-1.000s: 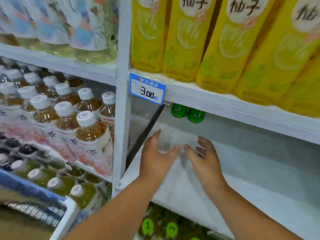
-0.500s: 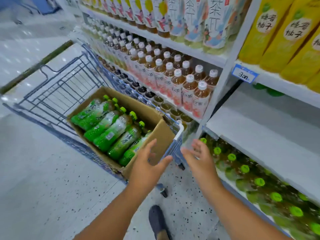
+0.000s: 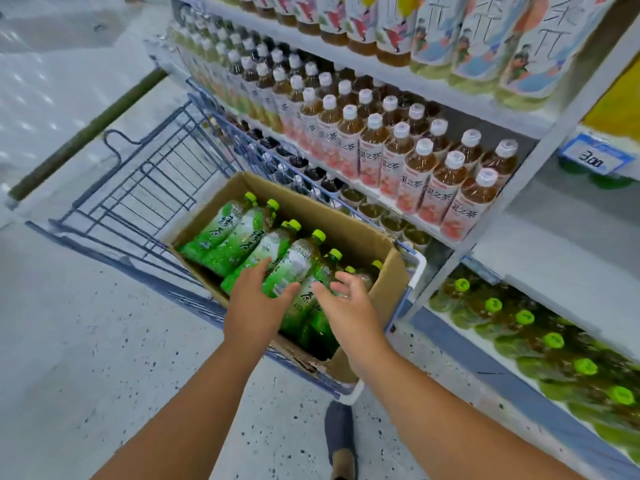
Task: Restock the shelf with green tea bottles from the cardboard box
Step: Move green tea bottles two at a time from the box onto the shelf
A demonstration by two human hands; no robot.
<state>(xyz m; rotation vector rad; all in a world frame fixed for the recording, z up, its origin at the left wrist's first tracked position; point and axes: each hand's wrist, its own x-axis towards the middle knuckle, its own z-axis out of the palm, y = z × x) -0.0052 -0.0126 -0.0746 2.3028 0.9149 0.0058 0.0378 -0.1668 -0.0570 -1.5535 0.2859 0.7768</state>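
Shelving (image 3: 540, 133) stocked with bottled tea filled my right side, above a speckled floor (image 3: 86, 375). My blue cart (image 3: 145, 188) carried the cardboard box (image 3: 388, 282), where green tea bottles (image 3: 242, 237) lay on their sides. Both my left hand (image 3: 254, 306) and right hand (image 3: 349, 310) hovered spread-fingered over them, gripping nothing.

Shelf price tag (image 3: 593, 157) reads 3.00; bottle labels in Chinese

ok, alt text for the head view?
Both bare hands, left hand and right hand, reach open over green-labelled tea bottles lying in a brown cardboard box inside a blue wire cart. White shelving with brown tea bottles stands beside it.
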